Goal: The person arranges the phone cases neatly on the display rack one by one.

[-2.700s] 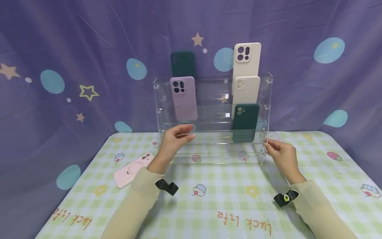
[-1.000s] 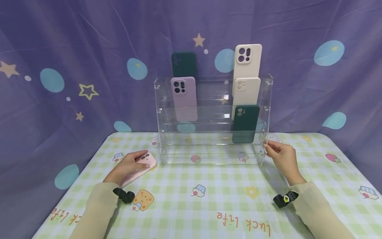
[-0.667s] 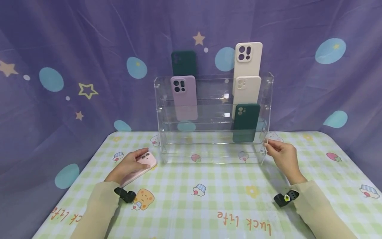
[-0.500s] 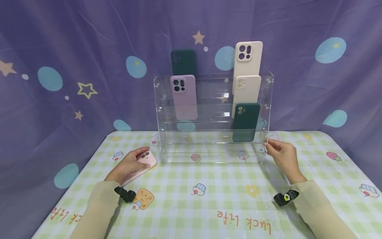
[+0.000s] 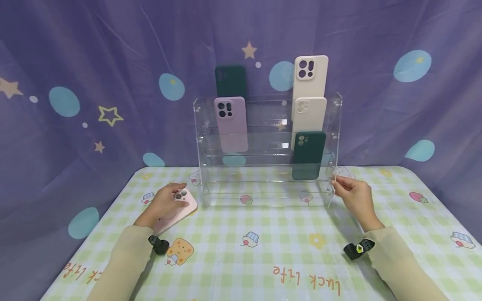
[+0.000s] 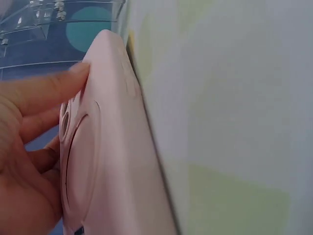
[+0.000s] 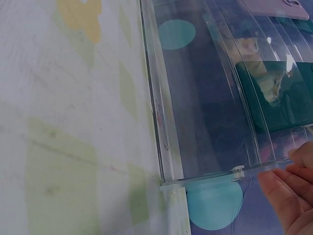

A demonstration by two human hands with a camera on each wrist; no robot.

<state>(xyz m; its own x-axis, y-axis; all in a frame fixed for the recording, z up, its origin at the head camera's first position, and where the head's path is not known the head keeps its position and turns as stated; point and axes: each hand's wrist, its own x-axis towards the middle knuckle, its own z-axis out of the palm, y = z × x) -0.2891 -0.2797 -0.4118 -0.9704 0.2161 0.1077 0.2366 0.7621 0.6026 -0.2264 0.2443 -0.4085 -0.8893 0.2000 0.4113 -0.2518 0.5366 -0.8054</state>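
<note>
A pink phone case [image 5: 165, 221] with a ring on its back lies aslant on the table. My left hand [image 5: 162, 205] is over it, fingers curled at the far edge and thumb near the camera holes. In the left wrist view the thumb tip meets the back of the pink case [image 6: 110, 122]. My right hand [image 5: 355, 196] pinches the right side panel of a clear tiered display stand [image 5: 263, 171]; the right wrist view shows fingers and thumb at that panel's edge. On the stand's right are a green case [image 5: 309, 156] and two white cases, the front one [image 5: 310, 115] lower.
A purple phone case [image 5: 232, 129] stands on the stand's left, before a dark green case [image 5: 230, 81]. A green checked cloth [image 5: 226, 267] covers the table. A purple curtain [image 5: 124, 50] hangs behind.
My left hand has come from in front of the stand down to the pink case. Lately its thumb has shifted inward over the case's back. My right hand has stayed at the stand.
</note>
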